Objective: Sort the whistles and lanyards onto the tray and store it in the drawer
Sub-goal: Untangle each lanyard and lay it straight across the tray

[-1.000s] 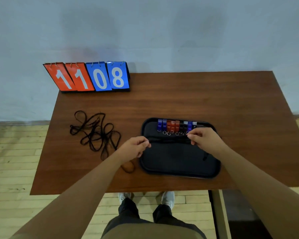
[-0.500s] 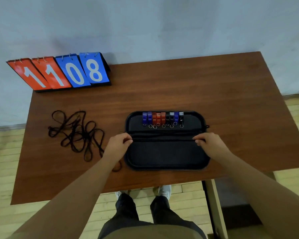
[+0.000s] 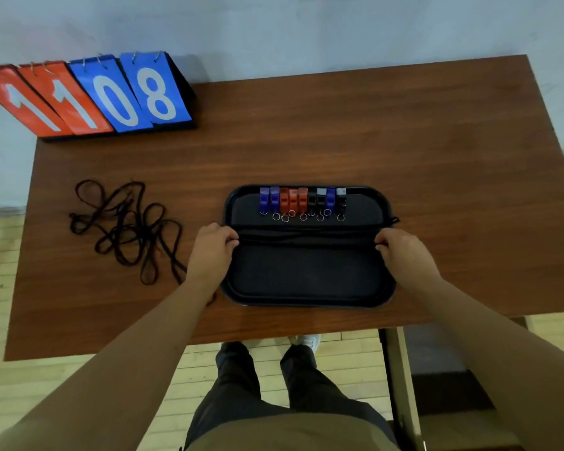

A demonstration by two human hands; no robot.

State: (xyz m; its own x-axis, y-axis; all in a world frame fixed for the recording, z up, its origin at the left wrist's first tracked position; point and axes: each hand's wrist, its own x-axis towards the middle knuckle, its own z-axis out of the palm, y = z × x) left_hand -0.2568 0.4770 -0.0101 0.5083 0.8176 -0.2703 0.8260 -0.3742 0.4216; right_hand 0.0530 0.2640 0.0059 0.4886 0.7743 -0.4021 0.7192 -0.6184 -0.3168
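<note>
A black tray (image 3: 306, 302) lies near the table's front edge. Along its far side stands a row of several whistles (image 3: 302, 200), blue, red and black, each with a small key ring. A black lanyard (image 3: 306, 237) stretches straight across the tray's middle. My left hand (image 3: 210, 252) pinches its left end at the tray's left rim, and my right hand (image 3: 404, 252) pinches its right end at the right rim. A tangled pile of black lanyards (image 3: 124, 226) lies on the table to the left of the tray.
A flip scoreboard (image 3: 88, 96) reading 1108 stands at the back left corner of the brown wooden table (image 3: 404, 141). A wall runs behind the table. Wood flooring, my legs and a table leg (image 3: 401, 369) show below the front edge.
Both hands have moved apart from the tray's middle to its left and right rims, drawing the lanyard out straight across it. The view has tilted further down.
</note>
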